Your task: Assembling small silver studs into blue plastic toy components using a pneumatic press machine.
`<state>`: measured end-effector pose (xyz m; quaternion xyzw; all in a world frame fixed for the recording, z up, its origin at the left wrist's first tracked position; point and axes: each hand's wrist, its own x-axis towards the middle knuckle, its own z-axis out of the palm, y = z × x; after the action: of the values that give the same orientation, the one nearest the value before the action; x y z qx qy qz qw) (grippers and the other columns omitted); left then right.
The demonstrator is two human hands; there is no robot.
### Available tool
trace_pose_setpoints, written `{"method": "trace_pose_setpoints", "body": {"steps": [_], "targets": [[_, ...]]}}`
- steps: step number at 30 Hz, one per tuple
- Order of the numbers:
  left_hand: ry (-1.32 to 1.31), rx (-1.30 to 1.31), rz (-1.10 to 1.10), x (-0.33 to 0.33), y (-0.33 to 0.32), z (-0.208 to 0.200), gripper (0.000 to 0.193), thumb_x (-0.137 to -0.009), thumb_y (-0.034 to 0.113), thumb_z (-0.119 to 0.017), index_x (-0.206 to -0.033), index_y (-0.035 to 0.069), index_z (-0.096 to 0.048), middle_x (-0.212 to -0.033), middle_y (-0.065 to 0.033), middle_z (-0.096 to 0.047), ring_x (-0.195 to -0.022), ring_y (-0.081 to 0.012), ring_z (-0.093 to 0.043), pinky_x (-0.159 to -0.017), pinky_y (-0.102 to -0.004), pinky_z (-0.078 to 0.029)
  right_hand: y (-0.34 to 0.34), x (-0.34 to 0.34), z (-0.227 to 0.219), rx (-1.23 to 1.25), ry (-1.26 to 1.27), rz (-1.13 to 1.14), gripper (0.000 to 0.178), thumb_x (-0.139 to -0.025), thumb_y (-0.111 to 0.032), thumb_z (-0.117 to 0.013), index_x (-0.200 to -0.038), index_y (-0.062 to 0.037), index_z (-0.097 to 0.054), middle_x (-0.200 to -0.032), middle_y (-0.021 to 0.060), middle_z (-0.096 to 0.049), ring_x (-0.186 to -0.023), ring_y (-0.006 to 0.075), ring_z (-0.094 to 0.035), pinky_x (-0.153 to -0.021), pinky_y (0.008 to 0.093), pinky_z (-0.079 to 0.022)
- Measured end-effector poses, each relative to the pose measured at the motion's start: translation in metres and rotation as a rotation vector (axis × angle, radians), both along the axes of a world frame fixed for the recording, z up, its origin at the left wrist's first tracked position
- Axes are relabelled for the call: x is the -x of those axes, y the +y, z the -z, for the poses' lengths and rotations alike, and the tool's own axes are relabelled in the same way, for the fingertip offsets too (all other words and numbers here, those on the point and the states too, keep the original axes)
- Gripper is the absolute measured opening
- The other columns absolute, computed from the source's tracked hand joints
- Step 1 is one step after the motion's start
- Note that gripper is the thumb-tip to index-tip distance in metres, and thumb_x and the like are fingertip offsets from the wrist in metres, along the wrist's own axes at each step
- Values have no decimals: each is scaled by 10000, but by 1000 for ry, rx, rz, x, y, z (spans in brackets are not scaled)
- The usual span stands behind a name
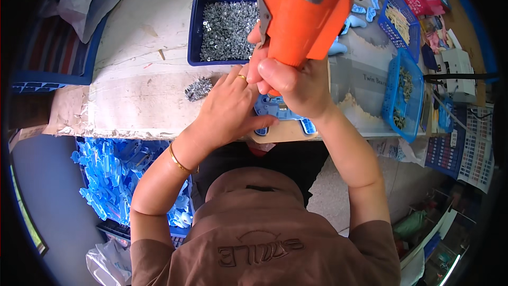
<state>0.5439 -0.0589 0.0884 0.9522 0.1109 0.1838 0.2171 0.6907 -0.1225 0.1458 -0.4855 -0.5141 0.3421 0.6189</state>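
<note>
My right hand (304, 87) is wrapped round an orange power screwdriver (299, 18), held upright over the table's front edge. Its tip is hidden behind the tool and my fingers. Under it lies a blue plastic part (271, 107), a moulded shell, on a tan board (286, 130). My left hand (222, 103) steadies the shell, its thumb along the near edge and its fingers bent beside the screwdriver's lower end. Whether those fingertips also pinch a screw is hidden. To the left of that hand sits a small heap of screws (198, 89).
A dark blue tub (193, 26) full of screws stands behind my hands. Light blue baskets (418, 108) and a blue-violet basket (385, 21) line the right side. Many blue plastic parts (114, 180) fill a container below the table at left. Loose blue pieces (358, 21) lie behind the tool.
</note>
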Motion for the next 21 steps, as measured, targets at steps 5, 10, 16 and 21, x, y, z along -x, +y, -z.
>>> {"method": "trace_pose_setpoints", "body": {"steps": [5, 10, 16, 21], "targets": [[-55, 10, -1, -2, 0, -3, 682, -627, 368, -833, -1098, -51, -572, -1170, -199, -559, -1101, -346, -537, -910, -410, -476, -4, 1, -12, -17, 4, 16, 337, -815, -121, -562, -1098, 58, -527, -710, 75, -631, -548, 75, -533, -507, 217, -447], [-17, 6, -2, -2, 0, -3, 698, -621, 362, -836, -1119, -46, -568, -1181, -190, -553, -1117, -349, -532, -913, -405, -475, 2, 0, -2, -56, -13, 36, 336, -826, -140, -566, -1090, 64, -534, -702, 72, -629, -536, 70, -529, -484, 214, -434], [-18, 18, 1, 0, 0, -1, 729, -621, 380, -835, -1144, -51, -567, -1183, -198, -559, -1120, -354, -532, -923, -410, -472, -2, 4, 1, -16, 20, 49, 306, -820, -116, -576, -1063, 67, -539, -706, 75, -632, -545, 71, -542, -511, 223, -456], [-32, 24, -21, -1, 0, 1, 778, -628, 418, -826, -1177, -63, -555, -1223, -229, -546, -1128, -365, -534, -928, -413, -470, -4, 5, 14, -113, -74, 122, 304, -816, -103, -585, -1061, 70, -538, -718, 75, -642, -554, 79, -556, -556, 229, -479]]}}
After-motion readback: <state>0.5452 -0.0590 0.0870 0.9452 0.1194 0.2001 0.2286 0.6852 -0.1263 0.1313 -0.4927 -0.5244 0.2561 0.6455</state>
